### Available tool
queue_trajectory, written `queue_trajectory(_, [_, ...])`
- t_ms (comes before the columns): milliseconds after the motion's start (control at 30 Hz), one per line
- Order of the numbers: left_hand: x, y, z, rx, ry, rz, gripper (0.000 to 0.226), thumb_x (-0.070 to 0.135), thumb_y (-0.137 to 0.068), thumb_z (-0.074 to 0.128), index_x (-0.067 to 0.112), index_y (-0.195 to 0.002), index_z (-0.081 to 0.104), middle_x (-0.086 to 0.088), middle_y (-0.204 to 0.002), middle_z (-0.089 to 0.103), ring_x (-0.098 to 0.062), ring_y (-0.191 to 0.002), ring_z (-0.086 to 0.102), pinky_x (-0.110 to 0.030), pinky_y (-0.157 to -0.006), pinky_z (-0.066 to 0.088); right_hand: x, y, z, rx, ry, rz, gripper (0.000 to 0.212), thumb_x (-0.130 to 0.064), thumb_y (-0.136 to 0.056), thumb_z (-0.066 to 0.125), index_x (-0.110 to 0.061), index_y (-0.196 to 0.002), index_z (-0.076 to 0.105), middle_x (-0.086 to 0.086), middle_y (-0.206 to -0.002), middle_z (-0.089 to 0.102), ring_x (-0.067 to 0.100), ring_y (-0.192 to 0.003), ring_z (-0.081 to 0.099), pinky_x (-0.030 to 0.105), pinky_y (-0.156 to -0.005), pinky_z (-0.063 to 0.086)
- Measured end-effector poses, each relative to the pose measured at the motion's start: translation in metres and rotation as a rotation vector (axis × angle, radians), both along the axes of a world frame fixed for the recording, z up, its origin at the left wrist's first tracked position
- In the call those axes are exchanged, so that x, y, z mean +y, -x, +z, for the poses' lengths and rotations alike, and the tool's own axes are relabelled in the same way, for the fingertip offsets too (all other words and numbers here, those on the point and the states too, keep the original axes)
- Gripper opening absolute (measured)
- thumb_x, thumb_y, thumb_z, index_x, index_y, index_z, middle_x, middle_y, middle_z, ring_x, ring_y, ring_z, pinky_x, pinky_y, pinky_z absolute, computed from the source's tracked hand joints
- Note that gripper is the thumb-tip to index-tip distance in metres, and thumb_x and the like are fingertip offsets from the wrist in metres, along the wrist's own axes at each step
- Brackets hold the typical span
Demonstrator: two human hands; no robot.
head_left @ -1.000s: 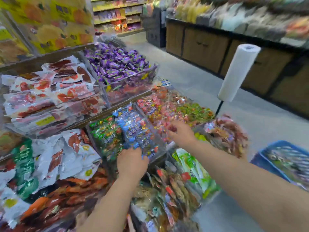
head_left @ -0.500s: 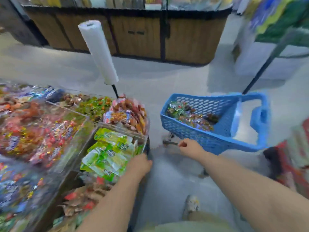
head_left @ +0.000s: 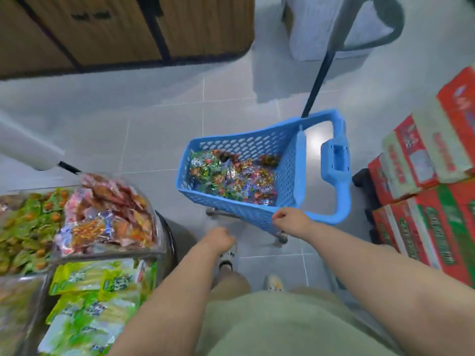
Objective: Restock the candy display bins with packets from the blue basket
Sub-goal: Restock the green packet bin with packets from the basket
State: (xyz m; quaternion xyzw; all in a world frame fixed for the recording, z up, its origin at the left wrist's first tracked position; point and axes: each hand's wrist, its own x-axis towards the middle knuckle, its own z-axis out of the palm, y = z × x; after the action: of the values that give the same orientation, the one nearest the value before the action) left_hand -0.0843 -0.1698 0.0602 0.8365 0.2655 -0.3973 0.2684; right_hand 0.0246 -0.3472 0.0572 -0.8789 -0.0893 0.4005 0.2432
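Note:
A blue basket (head_left: 246,147) on wheels stands on the grey floor ahead of me, with several colourful candy packets (head_left: 232,177) heaped inside. My right hand (head_left: 291,220) hangs at the basket's near rim, fingers curled, holding nothing. My left hand (head_left: 218,240) is lower and to the left, over the floor, loosely curled with nothing in it. The clear display bins (head_left: 108,250) fill the lower left, holding red-orange packets (head_left: 108,217), green packets (head_left: 25,227) and light green packets (head_left: 95,299).
Red and green cartons (head_left: 431,191) are stacked at the right, close to the basket's handle (head_left: 336,160). A white roll on a black rod (head_left: 28,147) juts in from the left. Wooden cabinets (head_left: 123,32) line the far side of the aisle. My feet (head_left: 226,258) stand on the tiles.
My view has swung from the candy bins to the right and down to the blue basket. Both hands left the bins and now hang near the basket's front rim.

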Motion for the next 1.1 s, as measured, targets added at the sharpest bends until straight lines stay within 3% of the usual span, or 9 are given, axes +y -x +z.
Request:
queue_trajectory(100, [0.024,-0.023,-0.006,0.067,0.106,-0.026,0.039,0.022,-0.101,0.034,-0.004,-0.123,0.053,-0.024,-0.130,0.055,-0.034,-0.115,0.055,-0.034,-0.091,0.044,0.023,-0.021,-0.005,0.049,0.024,-0.028,0.019,-0.019,-0.089,0.053,-0.014,-0.101,0.067,0.004,-0.114,0.064,0.020,-0.107,0.055,0.025,-0.087,0.039])
queue_trajectory(167, [0.047,-0.037,-0.013,0.098,0.151,-0.032,0.034,0.023,-0.101,0.034,-0.001,-0.112,0.055,-0.025,-0.123,0.058,-0.028,-0.094,0.058,-0.036,-0.085,0.048,0.040,-0.035,-0.011,0.079,0.042,-0.054,0.020,-0.017,-0.089,0.052,-0.010,-0.099,0.067,0.007,-0.108,0.065,0.018,-0.096,0.056,0.024,-0.081,0.040])
queue_trajectory(267, [0.089,-0.056,-0.019,0.127,0.207,0.004,0.024,0.020,-0.099,0.037,0.009,-0.083,0.052,-0.018,-0.092,0.060,-0.023,-0.070,0.049,-0.028,-0.059,0.040,0.065,-0.052,-0.014,0.134,0.045,-0.142,0.019,-0.012,-0.088,0.052,0.001,-0.093,0.065,0.013,-0.086,0.060,0.017,-0.078,0.051,0.025,-0.068,0.040])
queue_trajectory(367, [0.133,-0.079,-0.020,0.144,0.225,0.121,0.027,0.017,-0.097,0.038,0.016,-0.070,0.042,-0.007,-0.072,0.050,-0.017,-0.052,0.042,-0.024,-0.048,0.030,0.089,-0.068,-0.011,0.198,0.074,-0.189,0.012,-0.006,-0.087,0.047,-0.005,-0.076,0.052,0.010,-0.073,0.045,0.019,-0.069,0.042,0.024,-0.060,0.033])
queue_trajectory(567, [0.200,-0.143,-0.040,0.114,0.167,0.148,0.030,0.015,-0.096,0.044,0.019,-0.066,0.041,0.000,-0.069,0.048,-0.023,-0.073,0.053,-0.024,-0.060,0.041,0.119,-0.092,-0.022,0.233,0.162,-0.255,0.029,-0.008,-0.090,0.045,-0.012,-0.061,0.042,0.005,-0.063,0.042,0.019,-0.068,0.042,0.025,-0.064,0.032])
queue_trajectory(700, [0.220,-0.169,-0.057,0.131,0.183,0.177,0.030,0.014,-0.095,0.044,0.020,-0.066,0.040,-0.007,-0.088,0.054,-0.022,-0.085,0.051,-0.027,-0.075,0.042,0.134,-0.101,-0.037,0.270,0.188,-0.214,0.029,-0.008,-0.092,0.042,-0.009,-0.064,0.041,0.004,-0.061,0.037,0.016,-0.061,0.036,0.027,-0.057,0.028])
queue_trajectory(900, [0.222,-0.167,-0.096,0.224,0.269,0.271,0.020,0.019,-0.097,0.040,0.011,-0.080,0.045,-0.007,-0.074,0.051,-0.015,-0.059,0.046,-0.024,-0.052,0.034,0.149,-0.108,-0.089,0.390,0.218,-0.178,0.038,-0.019,-0.098,0.043,-0.009,-0.062,0.047,0.008,-0.064,0.045,0.019,-0.066,0.042,0.028,-0.062,0.033])
queue_trajectory(1000, [0.221,-0.162,-0.113,0.252,0.324,0.540,0.015,0.020,-0.097,0.044,0.011,-0.088,0.052,-0.006,-0.074,0.056,-0.016,-0.060,0.051,-0.024,-0.056,0.040,0.160,-0.111,-0.120,0.465,0.224,-0.125,0.028,-0.022,-0.098,0.046,0.000,-0.100,0.064,0.020,-0.097,0.061,0.023,-0.083,0.053,0.030,-0.075,0.040])
queue_trajectory(1100, [0.221,-0.162,-0.125,0.253,0.311,0.740,0.014,0.018,-0.095,0.045,0.012,-0.088,0.055,-0.007,-0.075,0.058,-0.017,-0.064,0.053,-0.026,-0.058,0.043,0.170,-0.115,-0.145,0.428,0.247,-0.003,0.037,-0.019,-0.093,0.053,-0.015,-0.129,0.051,0.009,-0.129,0.054,0.024,-0.111,0.054,0.031,-0.091,0.045])
